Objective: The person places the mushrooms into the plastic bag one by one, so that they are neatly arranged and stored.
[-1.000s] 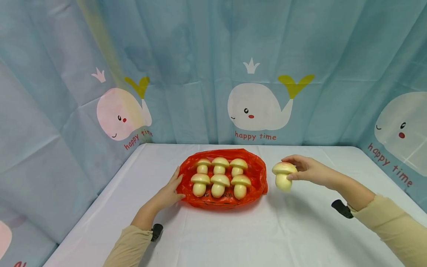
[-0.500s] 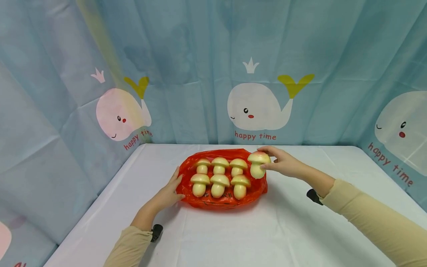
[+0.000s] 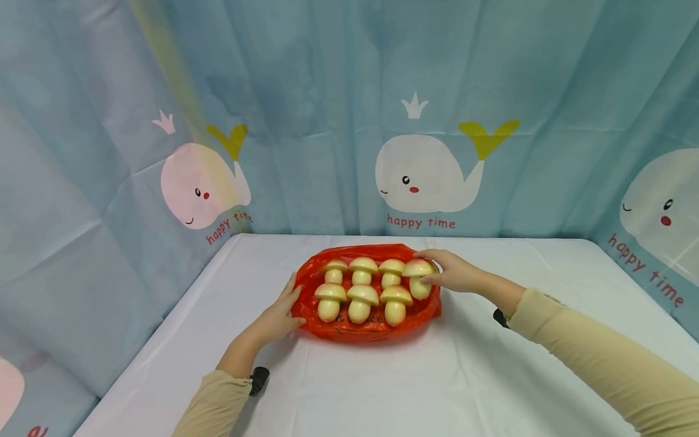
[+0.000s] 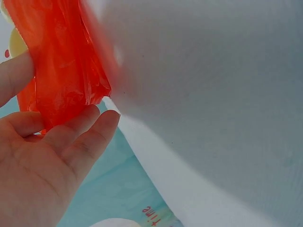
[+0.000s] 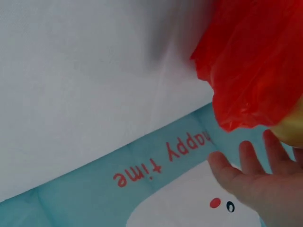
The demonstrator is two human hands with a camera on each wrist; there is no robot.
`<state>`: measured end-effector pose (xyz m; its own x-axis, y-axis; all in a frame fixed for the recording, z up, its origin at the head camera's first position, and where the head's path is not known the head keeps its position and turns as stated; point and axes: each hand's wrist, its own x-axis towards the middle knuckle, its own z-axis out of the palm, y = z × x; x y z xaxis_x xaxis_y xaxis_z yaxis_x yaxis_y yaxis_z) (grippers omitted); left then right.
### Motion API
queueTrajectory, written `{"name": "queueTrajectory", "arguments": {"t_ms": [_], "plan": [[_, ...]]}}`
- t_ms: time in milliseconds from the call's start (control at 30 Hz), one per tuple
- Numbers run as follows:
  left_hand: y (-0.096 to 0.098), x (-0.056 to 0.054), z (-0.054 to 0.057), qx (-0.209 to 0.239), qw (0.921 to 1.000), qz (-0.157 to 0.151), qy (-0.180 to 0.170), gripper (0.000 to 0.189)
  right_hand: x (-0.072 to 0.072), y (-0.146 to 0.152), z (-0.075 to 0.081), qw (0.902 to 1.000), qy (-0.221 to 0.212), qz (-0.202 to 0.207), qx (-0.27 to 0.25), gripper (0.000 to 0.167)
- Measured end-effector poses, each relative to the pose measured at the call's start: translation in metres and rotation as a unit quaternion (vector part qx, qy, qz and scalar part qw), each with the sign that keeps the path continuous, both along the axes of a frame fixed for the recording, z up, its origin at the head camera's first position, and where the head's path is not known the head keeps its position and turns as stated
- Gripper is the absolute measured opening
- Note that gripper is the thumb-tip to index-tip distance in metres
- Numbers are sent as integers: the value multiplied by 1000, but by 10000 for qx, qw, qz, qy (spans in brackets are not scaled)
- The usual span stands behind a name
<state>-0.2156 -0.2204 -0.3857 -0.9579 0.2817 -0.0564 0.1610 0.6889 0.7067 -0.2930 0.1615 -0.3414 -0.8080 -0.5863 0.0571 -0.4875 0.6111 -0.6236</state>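
Observation:
In the head view, my right hand (image 3: 457, 272) pinches a glossy cream-yellow toy mushroom (image 3: 418, 269) with a pinkish cap, low over the right end of an open red plastic bag (image 3: 327, 329). Several similar mushrooms (image 3: 362, 295) stand in two rows inside the bag, caps up. My left hand (image 3: 278, 315) rests against the bag's left side, fingers spread along the outside and thumb toward the front. The left wrist view shows its fingers (image 4: 85, 142) at the red plastic (image 4: 61, 61). In the right wrist view only a yellow edge of the held mushroom (image 5: 291, 125) shows.
A white cloth (image 3: 371, 388) covers the table under the bag. Behind and to the left hangs a light blue curtain (image 3: 327, 182) printed with whales and lettering. Each wrist carries a small black device, the left one (image 3: 259, 380) near the sleeve cuff.
My right hand has carried the mushroom leftward from beside the bag, then lowered it at the bag's right end, beside the back row. The left hand has stayed at the bag's left side.

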Motion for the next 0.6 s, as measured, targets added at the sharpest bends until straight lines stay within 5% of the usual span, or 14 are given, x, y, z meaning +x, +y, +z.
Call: {"name": "queueTrajectory", "arguments": {"t_ms": [600], "plan": [[-1,-2,-2,33,9999,-93,60,74,5,-13,-21,9962,609,-413,474,49]]}}
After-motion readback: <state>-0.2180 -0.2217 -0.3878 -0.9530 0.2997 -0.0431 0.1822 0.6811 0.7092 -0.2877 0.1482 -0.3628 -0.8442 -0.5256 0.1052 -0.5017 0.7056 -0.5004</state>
